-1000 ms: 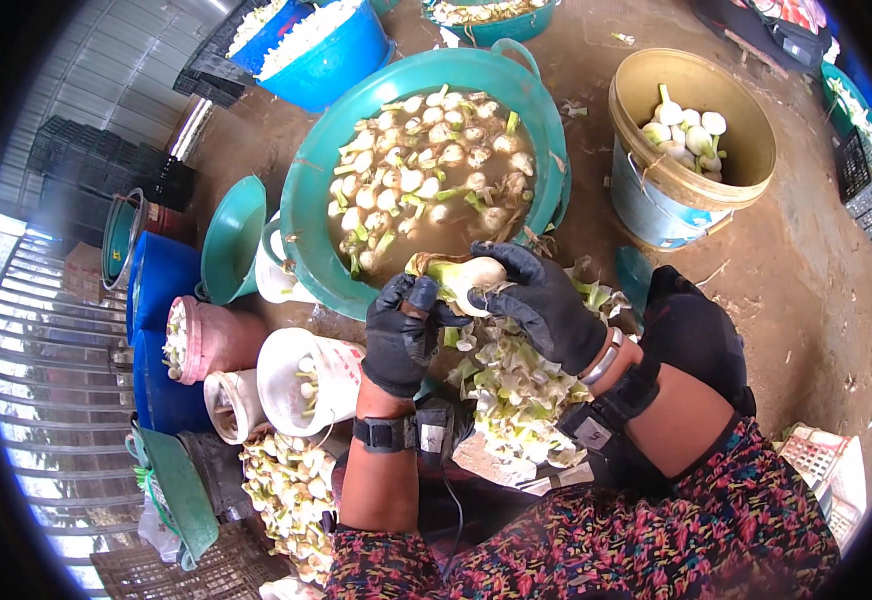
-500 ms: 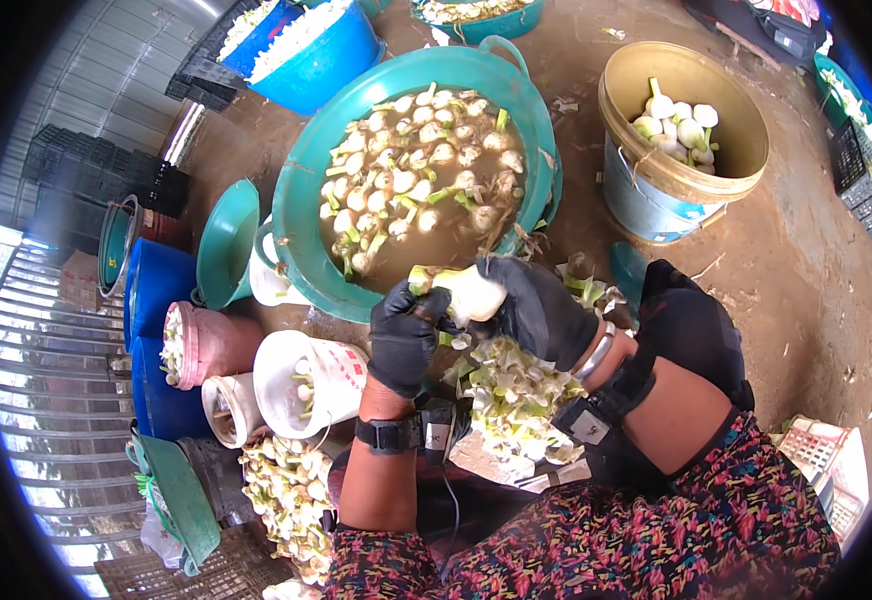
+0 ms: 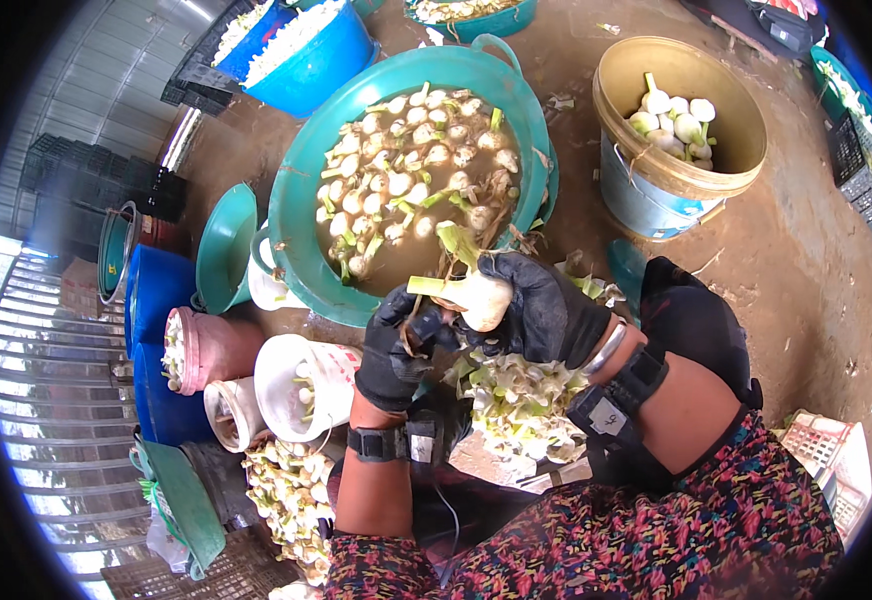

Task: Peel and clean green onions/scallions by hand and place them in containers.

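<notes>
One green leaf (image 3: 458, 242) now juts away from the bulb (image 3: 487, 300).

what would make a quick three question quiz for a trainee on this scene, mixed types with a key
1. Open question: what does the right hand hold?
2. True or false: the large bucket with the yellow-brown inside, to the right of the tub, has nothing in it.
3. Multiple choice: the liquid in the large green tub looks
a) clear
b) bright blue
c) brownish

Key:
1. A pale bulb with a green stem.
2. False: white bulbs lie in that bucket.
3. c
</notes>
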A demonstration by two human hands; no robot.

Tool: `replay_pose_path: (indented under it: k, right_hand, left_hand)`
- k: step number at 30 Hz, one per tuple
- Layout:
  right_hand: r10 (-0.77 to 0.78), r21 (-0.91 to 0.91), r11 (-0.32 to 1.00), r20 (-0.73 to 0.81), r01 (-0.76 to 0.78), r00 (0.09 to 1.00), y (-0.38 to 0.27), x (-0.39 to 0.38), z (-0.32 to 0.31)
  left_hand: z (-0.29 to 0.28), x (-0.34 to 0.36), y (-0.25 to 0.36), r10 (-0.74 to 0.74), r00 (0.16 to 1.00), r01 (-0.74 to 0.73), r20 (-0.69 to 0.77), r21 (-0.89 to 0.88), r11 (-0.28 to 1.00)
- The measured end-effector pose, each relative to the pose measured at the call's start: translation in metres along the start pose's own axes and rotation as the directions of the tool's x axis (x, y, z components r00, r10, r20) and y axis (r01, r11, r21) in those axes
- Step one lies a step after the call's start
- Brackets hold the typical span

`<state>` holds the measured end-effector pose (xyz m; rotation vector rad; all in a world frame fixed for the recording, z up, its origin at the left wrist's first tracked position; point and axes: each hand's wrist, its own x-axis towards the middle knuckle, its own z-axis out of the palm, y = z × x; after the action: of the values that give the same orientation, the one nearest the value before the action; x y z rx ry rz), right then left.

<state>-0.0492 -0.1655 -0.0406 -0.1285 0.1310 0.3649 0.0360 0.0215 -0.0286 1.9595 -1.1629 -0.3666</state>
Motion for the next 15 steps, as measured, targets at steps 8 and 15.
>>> replay_pose_path:
  k: [8,15]
  right_hand:
    - [-0.377,-0.486,0.819,-0.052,0.307,0.925,0.007,0.004,-0.004]
    - [0.117,-0.735,-0.669,0.042,0.11,0.992,0.025,-0.013,-0.01]
  left_hand:
    - [0.008,0.011,0.018,-0.24,0.952,0.165,-0.191,-0.339,0.926]
    - [-0.018,0.004,-0.012,-0.529,0.785,0.326,-0.322,-0.511,0.795]
